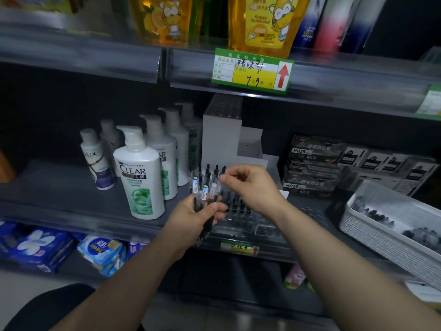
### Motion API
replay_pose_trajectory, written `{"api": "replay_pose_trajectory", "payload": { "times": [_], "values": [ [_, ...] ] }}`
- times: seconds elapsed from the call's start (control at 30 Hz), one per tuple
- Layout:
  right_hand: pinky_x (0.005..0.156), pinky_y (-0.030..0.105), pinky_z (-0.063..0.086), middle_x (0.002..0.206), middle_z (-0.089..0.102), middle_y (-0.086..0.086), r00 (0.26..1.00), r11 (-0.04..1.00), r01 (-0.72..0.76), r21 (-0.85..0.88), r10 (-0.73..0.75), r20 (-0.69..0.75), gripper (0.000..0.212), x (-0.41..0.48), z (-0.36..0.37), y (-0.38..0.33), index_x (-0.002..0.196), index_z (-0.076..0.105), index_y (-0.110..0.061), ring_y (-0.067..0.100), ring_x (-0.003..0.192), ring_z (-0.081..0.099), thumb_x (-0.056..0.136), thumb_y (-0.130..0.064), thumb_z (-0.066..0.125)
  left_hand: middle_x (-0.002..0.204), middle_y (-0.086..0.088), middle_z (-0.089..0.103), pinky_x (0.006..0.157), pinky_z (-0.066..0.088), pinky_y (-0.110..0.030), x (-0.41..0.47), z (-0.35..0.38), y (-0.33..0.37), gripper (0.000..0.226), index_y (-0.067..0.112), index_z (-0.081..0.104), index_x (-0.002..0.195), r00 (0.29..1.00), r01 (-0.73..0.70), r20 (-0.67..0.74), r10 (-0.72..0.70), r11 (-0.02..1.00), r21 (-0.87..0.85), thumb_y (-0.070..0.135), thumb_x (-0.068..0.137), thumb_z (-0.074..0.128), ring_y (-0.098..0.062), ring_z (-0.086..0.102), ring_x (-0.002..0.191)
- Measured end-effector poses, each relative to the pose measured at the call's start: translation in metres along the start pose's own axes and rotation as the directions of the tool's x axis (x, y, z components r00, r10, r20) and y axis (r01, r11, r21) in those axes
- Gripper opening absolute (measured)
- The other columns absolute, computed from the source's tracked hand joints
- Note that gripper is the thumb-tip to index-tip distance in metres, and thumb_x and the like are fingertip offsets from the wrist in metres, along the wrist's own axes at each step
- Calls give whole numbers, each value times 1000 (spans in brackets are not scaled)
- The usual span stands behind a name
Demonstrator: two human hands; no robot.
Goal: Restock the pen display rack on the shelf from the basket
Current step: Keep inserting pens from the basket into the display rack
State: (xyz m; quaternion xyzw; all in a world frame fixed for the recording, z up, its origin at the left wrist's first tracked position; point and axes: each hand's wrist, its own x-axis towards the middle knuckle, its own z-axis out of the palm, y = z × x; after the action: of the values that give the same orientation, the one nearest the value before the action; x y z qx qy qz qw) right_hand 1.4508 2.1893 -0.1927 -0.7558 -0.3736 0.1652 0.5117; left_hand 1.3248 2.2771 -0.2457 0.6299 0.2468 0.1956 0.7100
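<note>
**Stock entry: gel pens, in hand at the rack**

**Item:** bundle of pens (203, 187), slim clear barrels with black caps and clips, and white barcode stickers near the top. Centre of frame, above the rack.

**Holders:** left hand (194, 219), grip clenched round the lower barrels, so the bundle fans upward. Right hand (253, 185), fingertips pinched on the top of one pen at the fan's right edge.

**Destination:** pen display rack (241, 222), a clear plastic tray of round sockets at the shelf's front edge, with white stepped tiers rising behind it. Some dark pens appear to stand in its rear sockets, and the front rows look vacant. Judged partly filled.

**Source:** basket (372, 235), white perforated plastic, rectangular, at the right of frame. More dark-capped pens lie inside, blurred.

**Handling, judged:** light, stiff, smooth and likely slippery. A loose bundle may slide or scatter if the left grip slackens. Best taken singly near the cap or upper barrel, kept upright and lowered tip-first into a socket. The clips may snag on neighbouring pens.

**Adjacent stock:** white pump shampoo bottles (140, 173), glossy and rounded, left of the rack. Dark cardboard pen boxes (310, 168), stacked to its right. All sit on a grey shelf (59, 187), matte and flat.
</note>
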Motion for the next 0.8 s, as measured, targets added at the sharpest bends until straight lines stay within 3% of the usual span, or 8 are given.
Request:
{"api": "replay_pose_trajectory", "payload": {
  "times": [0.1,0.17,0.27,0.33,0.47,0.6,0.7,0.8],
  "values": [
    [56,21,42,68,56,0,999,998,-29,47,28,33,12,2,4,-4,81,64,-12,8,57,47,88,-21,67,91,-2,76,75,56,-24,-3,-9,2,13,12,61,107,999,-12,-47,13,1000,22,8,96,55,-14,71,85],
    [54,22,45,65,59,2,998,995,-55,87,56,-11,14,5,4,-6,85,64,-6,9,51,50,90,-18,64,92,-3,74,71,55,-25,-2,-17,3,11,14,62,102,987,-22,-159,36,996,89,9,97,55,-16,69,83],
    [67,33,58,71,65,11,989,991,-50,121,66,-131,12,12,7,-7,86,62,-2,14,59,62,91,-13,63,82,-3,69,64,50,-21,0,-33,4,10,11,59,99,947,-31,-310,84,985,171,10,99,49,-14,61,67],
    [76,42,59,74,65,13,985,995,-34,98,50,-168,13,17,14,-6,79,59,-7,19,67,67,90,-12,64,72,-2,63,50,41,-16,-1,-42,5,13,9,58,94,916,-12,-374,147,941,339,16,100,48,-13,52,56],
    [77,48,57,73,68,14,986,999,8,-48,-16,-167,18,23,33,-2,72,60,-13,28,76,70,90,-15,64,75,-12,53,55,31,-33,-7,-48,8,32,1,49,86,907,11,-348,236,814,581,30,100,46,-21,47,65],
    [78,44,56,74,70,10,991,990,34,-133,-51,-123,20,26,51,-3,71,61,-16,27,76,70,91,-17,62,73,-13,52,55,24,-35,-6,-49,6,23,1,47,87,908,28,-362,209,834,550,21,99,44,-21,43,61],
    [75,43,56,76,70,12,992,963,85,-256,-107,-73,18,31,60,-2,79,66,-8,27,76,68,92,-20,61,68,-4,59,57,38,-31,-4,-53,5,17,6,51,88,922,15,-360,144,915,404,16,99,43,-20,48,57],
    [70,38,55,74,69,10,983,915,150,-376,-177,-39,20,36,67,-1,79,66,-5,24,70,66,92,-21,61,77,-8,67,67,52,-41,-4,-56,4,14,7,53,97,934,9,-344,94,958,287,13,100,41,-19,56,61]
  ]
}}
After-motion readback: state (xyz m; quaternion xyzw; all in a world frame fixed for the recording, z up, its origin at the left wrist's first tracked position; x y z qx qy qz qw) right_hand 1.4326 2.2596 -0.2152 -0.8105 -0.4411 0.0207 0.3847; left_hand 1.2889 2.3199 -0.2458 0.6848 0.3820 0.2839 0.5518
